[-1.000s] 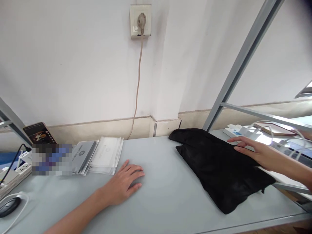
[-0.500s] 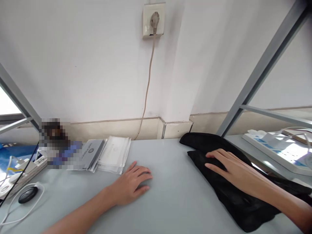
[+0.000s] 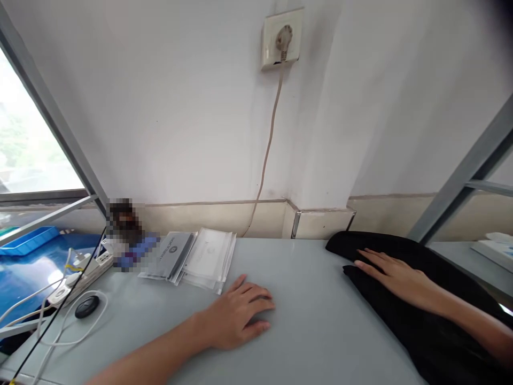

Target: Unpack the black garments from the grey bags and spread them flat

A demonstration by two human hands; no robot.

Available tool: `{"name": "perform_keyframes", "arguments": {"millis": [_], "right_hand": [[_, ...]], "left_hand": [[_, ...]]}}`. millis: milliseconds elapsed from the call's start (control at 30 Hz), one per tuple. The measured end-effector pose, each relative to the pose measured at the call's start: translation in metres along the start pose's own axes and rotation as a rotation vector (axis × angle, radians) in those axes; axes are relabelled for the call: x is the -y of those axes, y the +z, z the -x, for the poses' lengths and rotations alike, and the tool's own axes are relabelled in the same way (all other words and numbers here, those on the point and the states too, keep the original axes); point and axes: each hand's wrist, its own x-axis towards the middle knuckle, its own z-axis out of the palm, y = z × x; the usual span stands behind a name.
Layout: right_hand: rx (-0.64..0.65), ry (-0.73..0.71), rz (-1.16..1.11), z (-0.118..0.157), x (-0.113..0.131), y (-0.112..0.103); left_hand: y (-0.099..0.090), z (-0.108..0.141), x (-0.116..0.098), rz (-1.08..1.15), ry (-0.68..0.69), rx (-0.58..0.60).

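Note:
My left hand (image 3: 244, 310) rests palm down on the grey tabletop (image 3: 312, 326), its fingers apart and nothing held. Just beyond its fingertips lie flat plastic packets, one white (image 3: 209, 256) and one grey with printing (image 3: 171, 254). On the right, a black cloth item (image 3: 433, 326) is spread over the table; I cannot tell its exact kind. My right hand (image 3: 395, 275) lies flat on this cloth with fingers stretched out, near the cloth's folded far part. The cloth's lower right runs out of view.
A round black device (image 3: 87, 306) with a white cable sits at the left, near a power strip (image 3: 82, 278) with plugs. Behind the packets is a pixelated patch (image 3: 130, 235). A wall socket (image 3: 282, 40) has a cord hanging down. Metal frame posts (image 3: 460, 176) stand either side.
The view has turned left, so everything sits further right. My right hand has flattened on the black cloth, which looks more spread out. My left hand stays on the table.

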Motion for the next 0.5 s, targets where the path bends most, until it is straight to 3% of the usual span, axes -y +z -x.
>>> {"name": "perform_keyframes", "arguments": {"millis": [67,167,400,500], "right_hand": [[0.070,-0.039,-0.061,-0.012,-0.003,-0.017],[-0.011,-0.032,-0.049,-0.025,0.002,-0.029],[-0.101,0.000,-0.048,-0.028,0.011,0.012],[-0.105,0.015,-0.029,-0.029,0.010,0.020]], "left_hand": [[0.000,0.000,0.000,0.001,0.003,-0.003],[0.001,0.000,0.000,0.005,0.003,-0.010],[0.003,0.000,0.002,0.027,0.003,-0.019],[0.002,0.000,0.002,0.024,0.005,-0.028]]}}
